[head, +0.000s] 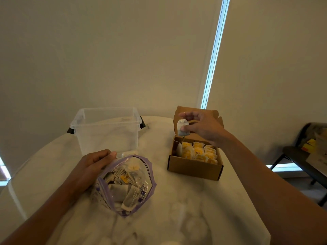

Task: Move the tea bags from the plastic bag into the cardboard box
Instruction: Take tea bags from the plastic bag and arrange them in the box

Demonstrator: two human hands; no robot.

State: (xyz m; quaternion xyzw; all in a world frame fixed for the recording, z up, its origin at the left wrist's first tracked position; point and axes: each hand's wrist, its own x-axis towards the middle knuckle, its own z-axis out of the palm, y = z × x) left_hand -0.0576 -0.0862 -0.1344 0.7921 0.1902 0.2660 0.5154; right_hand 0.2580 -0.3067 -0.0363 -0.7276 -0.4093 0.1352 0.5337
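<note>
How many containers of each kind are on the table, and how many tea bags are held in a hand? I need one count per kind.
Clear plastic tub: 1
Cardboard box: 1
Plastic bag: 1
Tea bag pinched by the right hand: 1
Total: 4
The packed tea bags inside the box and the bag overlap too much to count.

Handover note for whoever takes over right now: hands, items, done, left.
Left hand grips the rim of the plastic bag, which is open on the table.
Right hand pinches one tea bag above the open cardboard box; it is not yet in.
Done: rows of tea bags stand in the box.
Left: place this one, then move the loose pile out of the plastic bag.
</note>
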